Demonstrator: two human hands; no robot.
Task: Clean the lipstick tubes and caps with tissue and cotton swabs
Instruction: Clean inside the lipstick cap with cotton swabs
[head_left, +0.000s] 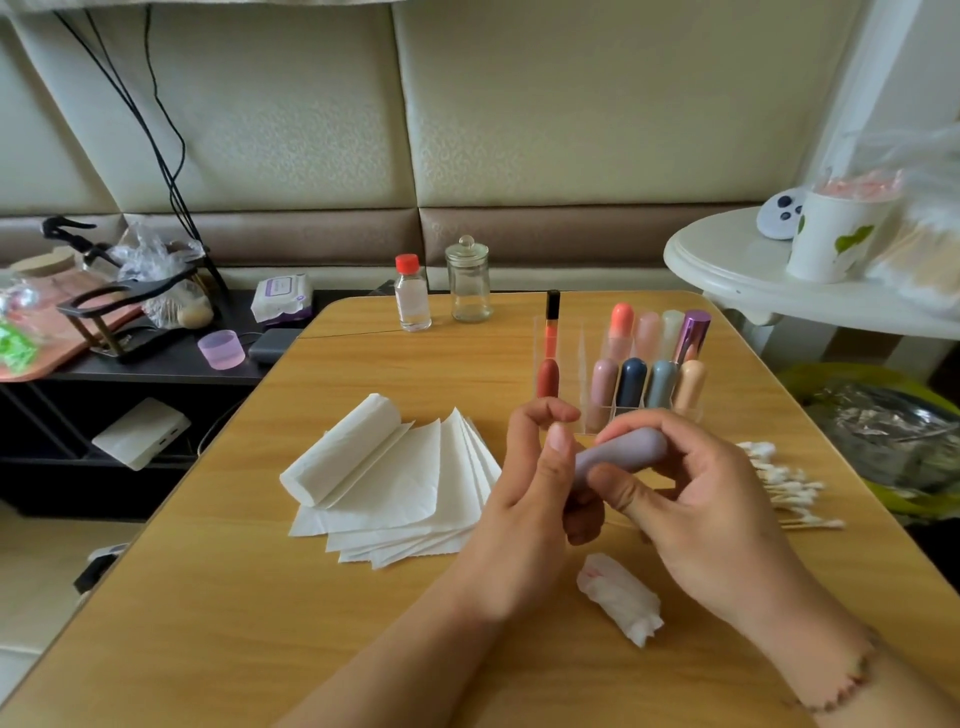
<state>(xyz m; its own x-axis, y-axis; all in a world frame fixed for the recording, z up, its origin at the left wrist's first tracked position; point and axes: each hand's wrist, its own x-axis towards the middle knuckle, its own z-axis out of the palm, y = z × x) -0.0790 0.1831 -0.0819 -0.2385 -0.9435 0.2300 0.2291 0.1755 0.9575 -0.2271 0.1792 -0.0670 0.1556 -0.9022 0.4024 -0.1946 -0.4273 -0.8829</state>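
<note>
- Centrally, above the wooden table (218, 613), both hands gripped a matte lilac lipstick tube (621, 457): left hand (535, 499) curled round its lower end, right hand (691, 499) round its upper.
- Beneath them lay a crumpled stained tissue (621, 597), near the front edge.
- Fanned white tissue sheets (410, 499) lay left, cotton swabs (784, 488) right by the table edge.

Left hand (540, 478) fingers curled gripping, right hand (691, 493) fingers pinching, forearms converging, hands touching
</note>
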